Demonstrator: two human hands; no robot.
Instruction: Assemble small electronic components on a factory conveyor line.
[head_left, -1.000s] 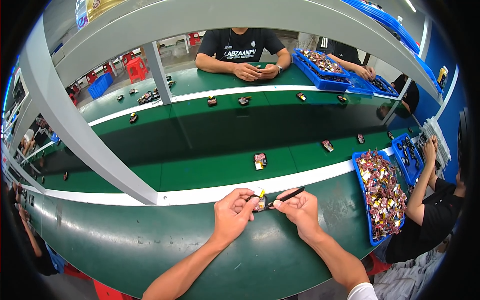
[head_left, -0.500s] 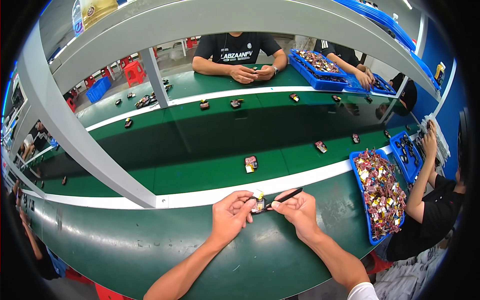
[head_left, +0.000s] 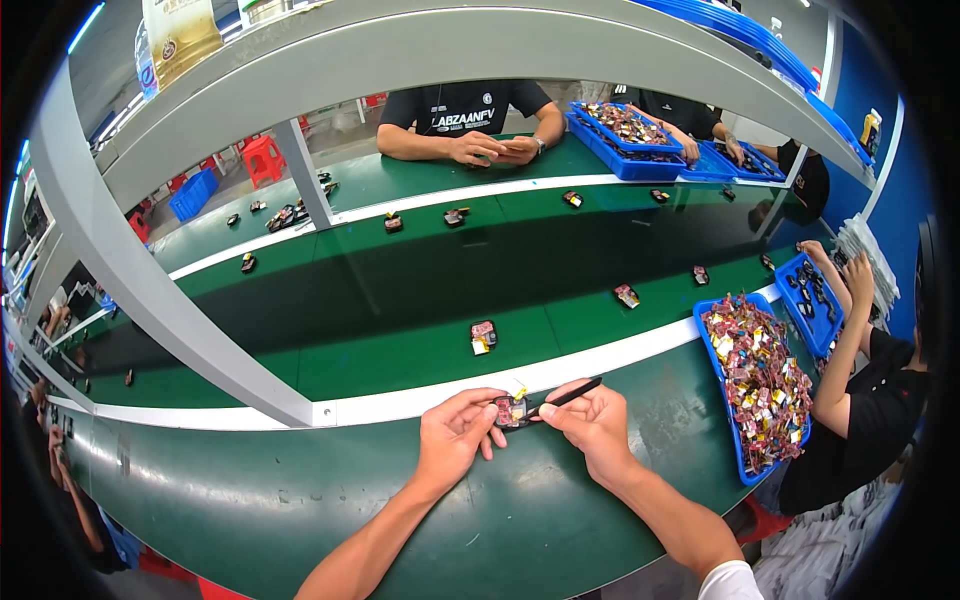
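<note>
My left hand [head_left: 455,438] is closed on a small black plastic housing [head_left: 512,412] with a reddish circuit board and a yellow-and-white bit at its top. Between the thumb and fingers of my right hand [head_left: 592,425] is a slim black tool [head_left: 574,391], perhaps tweezers or a pen-like pick. Its lower tip meets the right side of the housing, while the other end points up to the right. Both hands are close together above the green tabletop [head_left: 330,490], just on the near side of the white rail.
Similar housings, such as one [head_left: 483,337], lie along the green conveyor belt [head_left: 400,345]. A blue tray [head_left: 742,455] heaped with circuit boards stands at right, beside a co-worker's arm [head_left: 845,350]. A grey post [head_left: 170,290] rises at left. Another person [head_left: 470,120] sits opposite.
Housings on the belt have shifted slightly left. My hands stay in nearly the same place, with the tool still at the housing. The co-worker at right now has both hands by the smaller tray.
</note>
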